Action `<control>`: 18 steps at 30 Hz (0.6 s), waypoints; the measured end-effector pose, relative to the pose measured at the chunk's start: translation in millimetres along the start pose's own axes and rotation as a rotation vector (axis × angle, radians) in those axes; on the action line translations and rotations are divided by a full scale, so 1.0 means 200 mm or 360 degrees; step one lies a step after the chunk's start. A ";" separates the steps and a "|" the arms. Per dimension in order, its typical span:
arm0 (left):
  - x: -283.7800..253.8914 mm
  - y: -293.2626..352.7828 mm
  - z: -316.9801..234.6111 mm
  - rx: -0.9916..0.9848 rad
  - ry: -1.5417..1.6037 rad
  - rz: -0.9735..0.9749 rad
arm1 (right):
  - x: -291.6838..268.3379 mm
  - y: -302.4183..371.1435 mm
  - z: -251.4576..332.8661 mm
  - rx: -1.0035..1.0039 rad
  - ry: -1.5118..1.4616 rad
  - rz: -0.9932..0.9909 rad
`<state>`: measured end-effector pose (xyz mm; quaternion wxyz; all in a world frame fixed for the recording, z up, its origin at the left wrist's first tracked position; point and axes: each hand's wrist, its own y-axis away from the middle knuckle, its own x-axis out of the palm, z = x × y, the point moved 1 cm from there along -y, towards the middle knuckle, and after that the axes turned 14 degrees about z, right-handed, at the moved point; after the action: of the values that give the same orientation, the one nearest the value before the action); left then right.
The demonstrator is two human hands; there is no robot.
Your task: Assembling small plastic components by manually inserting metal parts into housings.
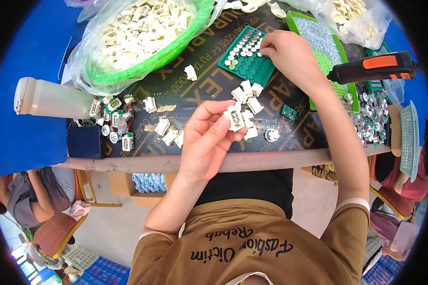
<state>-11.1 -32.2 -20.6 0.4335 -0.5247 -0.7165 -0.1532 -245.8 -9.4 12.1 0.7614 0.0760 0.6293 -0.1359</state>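
Note:
My left hand (204, 135) is closed around a small white plastic housing (235, 118), its open side with metal parts inside facing up. Over the right edge of a green dimpled tray (253, 71), the fingers of my right hand (287, 50) are pinched together. Small round whitish discs (245, 47) fill part of that tray, one right at the fingertips; whether they grip it is hidden. Several similar housings (255, 105) lie just beyond my left hand. Right of them are a green circuit board (289, 112) on a red wire and a round white part (272, 135).
A green basket (142, 71) heaped with white housings stands back left. An orange-black power tool (373, 67) juts over a green bin (354, 97) of small metal pieces at right. A white bottle (52, 98) and assembled electronics (114, 116) are left. Other people sit at both sides.

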 end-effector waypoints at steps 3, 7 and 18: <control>0.00 0.00 0.00 -0.0026 -0.0046 -0.0030 | 0.00 -0.01 0.01 0.0007 0.0058 0.0011; 0.00 0.00 0.00 -0.0018 -0.0050 -0.0036 | 0.02 -0.01 0.00 -0.0048 0.0060 0.0005; -0.02 0.00 0.01 0.0045 0.0057 0.0041 | -0.10 0.21 0.21 -0.0247 -0.0711 -0.0288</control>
<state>-11.4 -34.1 -25.5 0.4554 -0.5249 -0.7039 -0.1469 -197.4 21.1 36.8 0.8699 -0.0714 0.4582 -0.1681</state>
